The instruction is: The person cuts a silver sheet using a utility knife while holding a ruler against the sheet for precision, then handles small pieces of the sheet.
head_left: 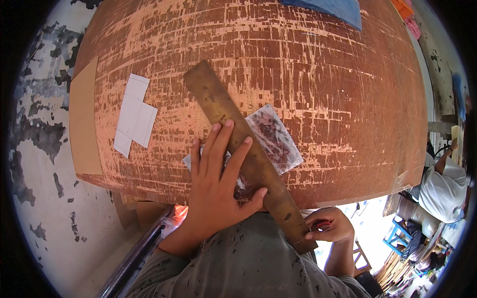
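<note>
A long, worn brown metal straightedge (238,134) lies slantwise over a clear plastic-like sheet with whitish smears (274,139), which shows on both sides of it. My left hand (213,174) is spread flat, fingertips and thumb pressing on the straightedge, the palm over the sheet's left part. At the straightedge's near end, beyond the table edge, my right hand (332,224) is closed with a small red thing (324,225) in its curled fingers. Its fingertips touch or nearly touch that end. Most of the red thing is hidden in the fist.
The scratched brown tabletop (367,119) carries a white cut-out card template (134,116), a brown cardboard piece (84,121) at the left edge and a blue sheet (330,11) at the far side. Another person (444,191) sits at the right, near a blue stool (397,236).
</note>
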`<state>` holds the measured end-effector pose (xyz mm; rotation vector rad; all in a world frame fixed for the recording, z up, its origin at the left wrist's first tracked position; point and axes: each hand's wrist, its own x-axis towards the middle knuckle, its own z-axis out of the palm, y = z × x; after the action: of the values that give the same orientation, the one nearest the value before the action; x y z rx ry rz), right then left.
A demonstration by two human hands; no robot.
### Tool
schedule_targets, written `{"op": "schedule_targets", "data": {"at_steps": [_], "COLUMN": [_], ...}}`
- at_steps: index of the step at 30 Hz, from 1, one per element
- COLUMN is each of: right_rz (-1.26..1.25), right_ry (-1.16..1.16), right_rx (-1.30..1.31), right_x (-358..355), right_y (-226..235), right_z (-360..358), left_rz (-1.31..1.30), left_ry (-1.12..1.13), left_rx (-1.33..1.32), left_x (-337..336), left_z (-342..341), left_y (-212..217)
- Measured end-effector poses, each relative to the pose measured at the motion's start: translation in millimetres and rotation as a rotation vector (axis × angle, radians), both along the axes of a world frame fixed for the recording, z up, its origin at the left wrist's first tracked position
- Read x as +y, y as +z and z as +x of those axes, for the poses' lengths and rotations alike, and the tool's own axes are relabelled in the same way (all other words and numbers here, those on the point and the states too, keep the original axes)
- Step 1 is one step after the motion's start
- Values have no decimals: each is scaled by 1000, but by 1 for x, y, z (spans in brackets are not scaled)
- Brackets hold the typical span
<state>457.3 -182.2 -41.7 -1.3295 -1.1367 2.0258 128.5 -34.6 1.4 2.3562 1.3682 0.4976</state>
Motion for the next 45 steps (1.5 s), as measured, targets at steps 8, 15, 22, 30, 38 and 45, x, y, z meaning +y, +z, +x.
{"op": "schedule_targets", "data": {"at_steps": [8, 15, 22, 30, 38, 45], "right_rz": [0, 4, -17, 6, -49, -55], "right_ry": [25, 58, 20, 24, -14, -5], "right_rx": [28, 34, 42, 46, -4, 63], "right_x": [5, 4, -4, -2, 2, -5], "right_y": [4, 2, -3, -4, 3, -3], "right_z": [-1, 2, 6, 4, 0, 3], "left_rz": [3, -2, 10, 11, -4, -7], "left_ry": [0, 7, 14, 13, 21, 13], "left_rx": [-17, 21, 24, 16, 9, 25], "left_x": [1, 0, 1, 1, -1, 0], "left_z": [-1, 0, 0, -1, -1, 0], "left_y": [-2, 0, 1, 0, 1, 4]}}
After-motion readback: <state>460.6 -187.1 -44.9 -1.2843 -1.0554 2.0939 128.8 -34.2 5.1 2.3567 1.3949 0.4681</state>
